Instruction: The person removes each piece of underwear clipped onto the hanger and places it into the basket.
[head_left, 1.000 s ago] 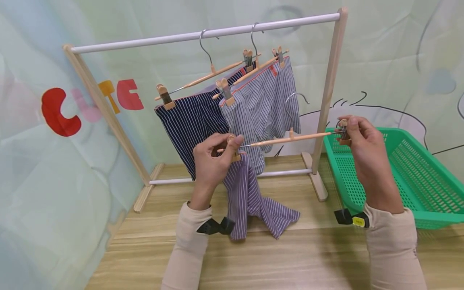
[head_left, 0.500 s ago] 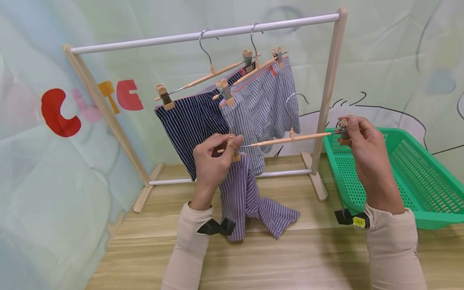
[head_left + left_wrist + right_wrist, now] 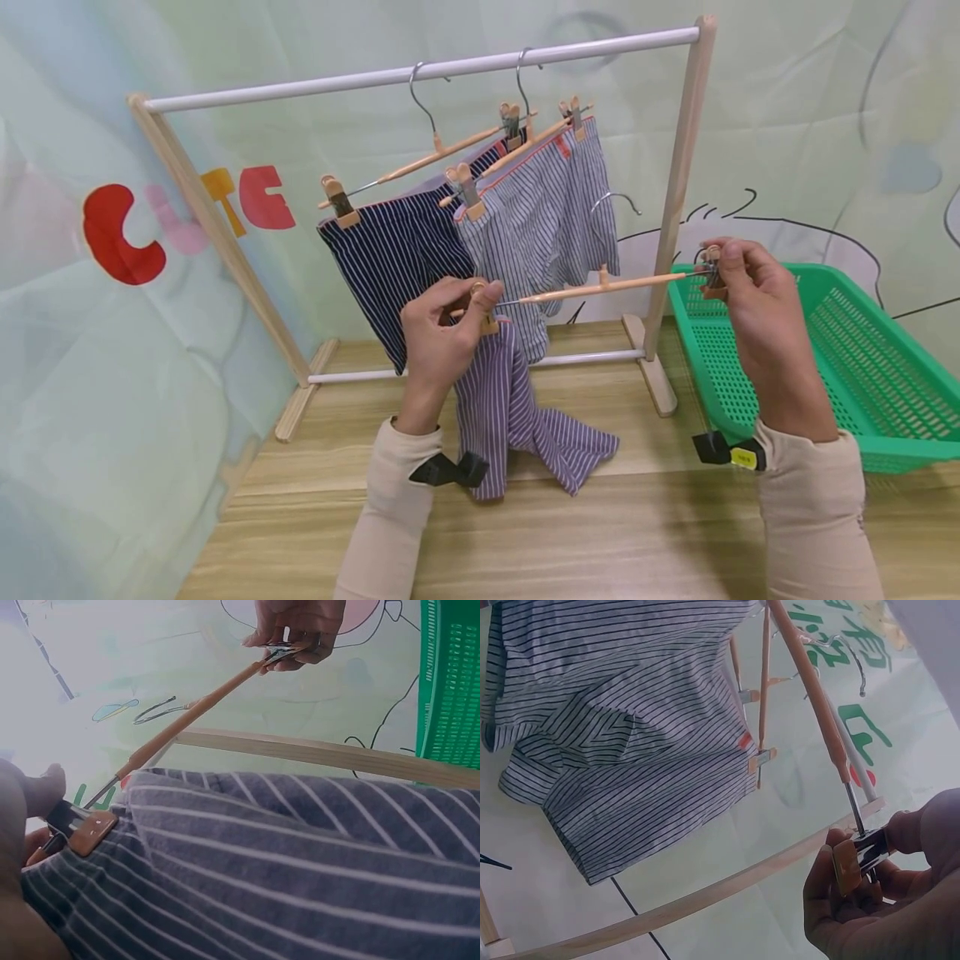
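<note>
A clip hanger (image 3: 600, 289) is held level between both hands, its metal hook pointing up. My left hand (image 3: 442, 333) pinches the clip at its left end, where purple striped pants (image 3: 498, 408) hang by one corner of the waistband, the legs trailing on the table. At the other end, my right hand (image 3: 768, 321) pinches the second clip (image 3: 847, 866), which has no cloth in it. The left wrist view shows the left clip (image 3: 94, 831) biting the striped cloth (image 3: 285, 855). Behind the hands hang navy striped pants (image 3: 397, 242) and light striped pants (image 3: 540, 208) on two other hangers.
A wooden rack with a white top rail (image 3: 315, 83) stands behind the hands, its right post (image 3: 686, 142) close to the right hand. To the right, a green plastic basket (image 3: 907, 446) sits on the wooden table (image 3: 585, 542). Printed cloth covers the wall.
The hanging leg of the purple striped pants has swung slightly left since a second ago. Both hands keep their places and their hold on the hanger's clips.
</note>
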`<action>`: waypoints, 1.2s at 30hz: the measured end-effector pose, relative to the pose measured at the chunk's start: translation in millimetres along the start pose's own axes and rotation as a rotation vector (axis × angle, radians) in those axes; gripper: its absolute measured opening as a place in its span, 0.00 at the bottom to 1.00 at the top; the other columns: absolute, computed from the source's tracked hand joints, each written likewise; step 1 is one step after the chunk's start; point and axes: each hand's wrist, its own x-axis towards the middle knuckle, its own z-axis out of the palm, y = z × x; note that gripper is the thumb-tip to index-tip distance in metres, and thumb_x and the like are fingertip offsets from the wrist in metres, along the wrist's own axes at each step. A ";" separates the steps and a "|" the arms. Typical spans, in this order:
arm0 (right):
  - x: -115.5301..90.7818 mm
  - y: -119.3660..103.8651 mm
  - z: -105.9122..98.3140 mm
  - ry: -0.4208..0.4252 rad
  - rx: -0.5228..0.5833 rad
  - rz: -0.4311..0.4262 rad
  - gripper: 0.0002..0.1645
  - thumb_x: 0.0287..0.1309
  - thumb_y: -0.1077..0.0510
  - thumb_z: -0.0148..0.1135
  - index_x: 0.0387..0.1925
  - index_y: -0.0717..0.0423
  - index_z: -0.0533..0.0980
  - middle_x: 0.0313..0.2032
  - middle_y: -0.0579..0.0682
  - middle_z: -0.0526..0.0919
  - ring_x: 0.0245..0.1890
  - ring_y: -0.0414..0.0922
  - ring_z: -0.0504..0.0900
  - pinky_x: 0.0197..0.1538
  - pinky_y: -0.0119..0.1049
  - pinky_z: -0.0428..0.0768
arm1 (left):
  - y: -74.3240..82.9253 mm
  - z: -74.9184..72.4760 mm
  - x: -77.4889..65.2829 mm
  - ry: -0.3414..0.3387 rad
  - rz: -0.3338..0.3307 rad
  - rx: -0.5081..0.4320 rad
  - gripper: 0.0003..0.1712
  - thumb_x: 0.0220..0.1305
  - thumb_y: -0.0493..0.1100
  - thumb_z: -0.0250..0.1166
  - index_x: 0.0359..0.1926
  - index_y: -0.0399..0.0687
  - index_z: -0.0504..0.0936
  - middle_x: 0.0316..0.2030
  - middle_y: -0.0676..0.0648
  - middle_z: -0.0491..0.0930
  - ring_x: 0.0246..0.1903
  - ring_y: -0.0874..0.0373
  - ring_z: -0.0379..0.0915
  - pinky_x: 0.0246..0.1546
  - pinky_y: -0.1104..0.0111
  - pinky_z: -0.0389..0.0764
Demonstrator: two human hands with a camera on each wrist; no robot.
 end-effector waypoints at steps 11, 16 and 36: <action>-0.6 -1.2 0.6 0.028 -0.041 0.010 0.25 0.64 0.44 0.47 0.54 0.55 0.73 0.41 0.48 0.72 0.40 0.43 0.69 0.40 0.24 0.72 | 1.3 0.9 -0.5 0.005 0.016 0.002 0.04 0.55 0.34 0.67 0.32 0.36 0.86 0.24 0.40 0.81 0.24 0.57 0.73 0.25 0.75 0.75; -0.8 -2.2 0.7 0.032 -0.012 0.003 0.23 0.64 0.45 0.48 0.52 0.54 0.74 0.41 0.48 0.71 0.40 0.43 0.69 0.40 0.24 0.72 | 2.2 1.1 0.1 0.007 0.017 0.003 0.04 0.55 0.35 0.67 0.31 0.37 0.86 0.24 0.41 0.81 0.23 0.58 0.73 0.24 0.76 0.76; -0.6 -2.2 0.8 0.033 0.047 -0.037 0.19 0.65 0.48 0.48 0.47 0.56 0.74 0.45 0.48 0.72 0.43 0.43 0.69 0.41 0.24 0.71 | 2.2 2.8 -1.3 0.012 0.024 0.000 0.04 0.55 0.34 0.67 0.31 0.35 0.86 0.24 0.41 0.80 0.22 0.58 0.72 0.22 0.76 0.73</action>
